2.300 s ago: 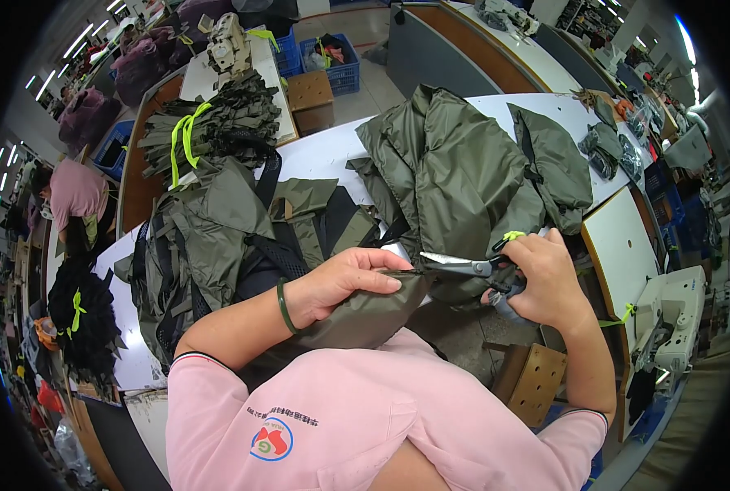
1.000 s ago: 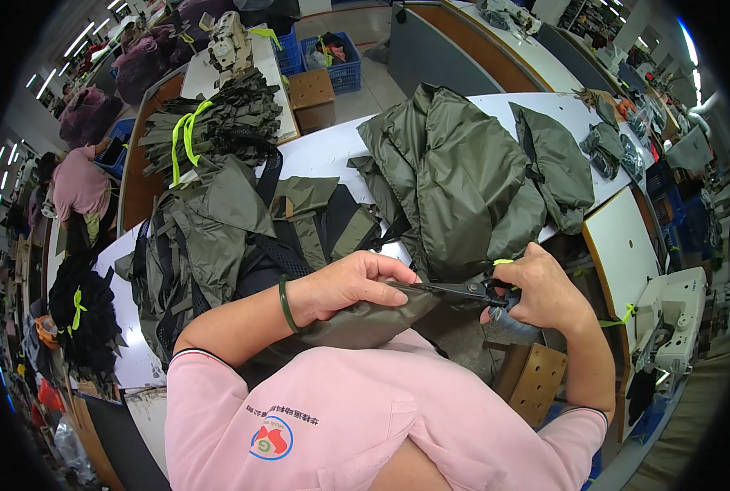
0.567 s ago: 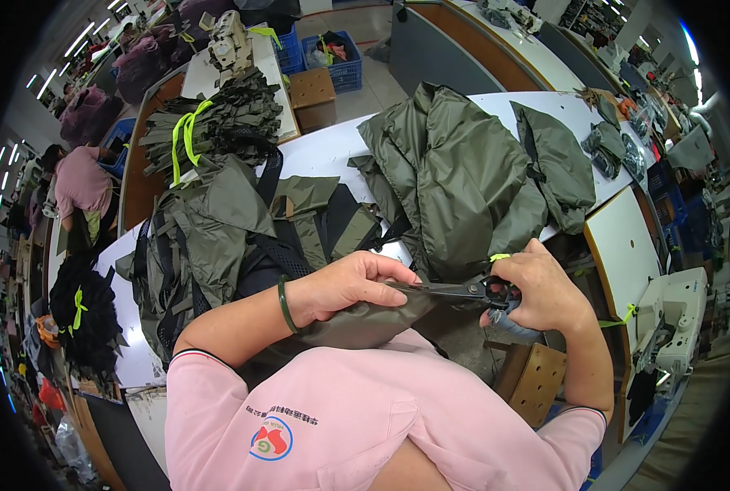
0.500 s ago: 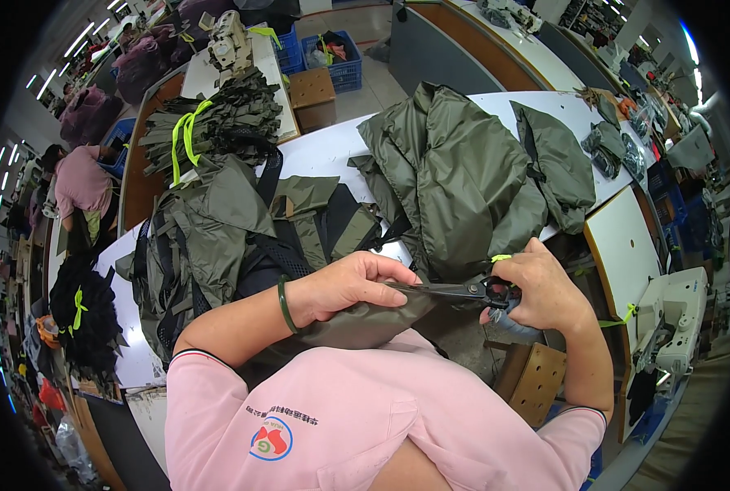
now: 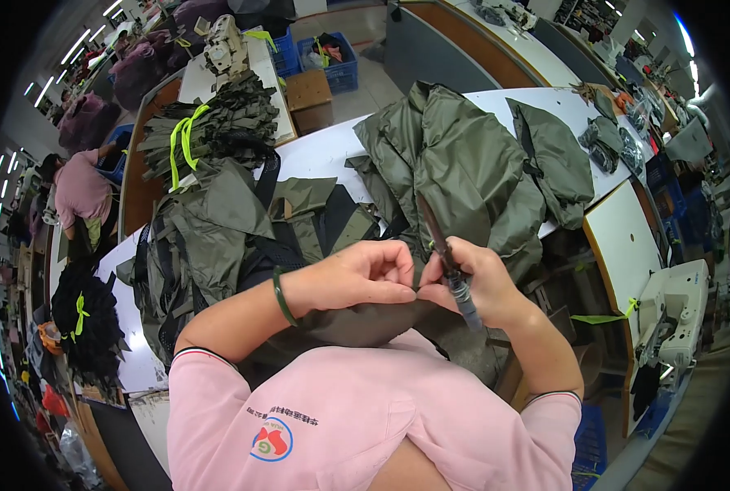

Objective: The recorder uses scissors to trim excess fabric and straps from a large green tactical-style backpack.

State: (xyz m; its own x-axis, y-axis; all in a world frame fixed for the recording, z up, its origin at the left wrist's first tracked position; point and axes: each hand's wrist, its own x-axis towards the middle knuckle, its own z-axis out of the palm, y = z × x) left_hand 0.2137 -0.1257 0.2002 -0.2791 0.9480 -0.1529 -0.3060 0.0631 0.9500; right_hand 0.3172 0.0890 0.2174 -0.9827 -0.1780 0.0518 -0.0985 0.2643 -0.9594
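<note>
Low in front of my chest, my left hand [image 5: 373, 277] pinches the edge of an olive-green fabric piece [image 5: 352, 324], which drapes below the wrist toward my lap. My right hand [image 5: 483, 282] has a pair of scissors [image 5: 460, 288] tucked in its grip, their dark blades pointing away from me and the grey-wrapped handle hanging toward me. The right thumb and fingertips meet the left fingertips at the fabric's edge; what lies between them is too small to make out. Just beyond my hands, a large olive fabric bundle [image 5: 463, 164] rests on the white table [image 5: 320, 155].
Olive and black fabric pieces [image 5: 217, 221] pile up at the left. Behind them sits a strip bundle [image 5: 209, 127] with a neon tie. A black bundle [image 5: 87, 319] lies far left. At right stands a sewing machine [image 5: 676, 315]; blue crates [image 5: 328, 61] are at the back.
My right hand has moved left to meet my left hand. The scissors have swung from pointing left at the fabric to pointing away from me. My left hand has barely moved.
</note>
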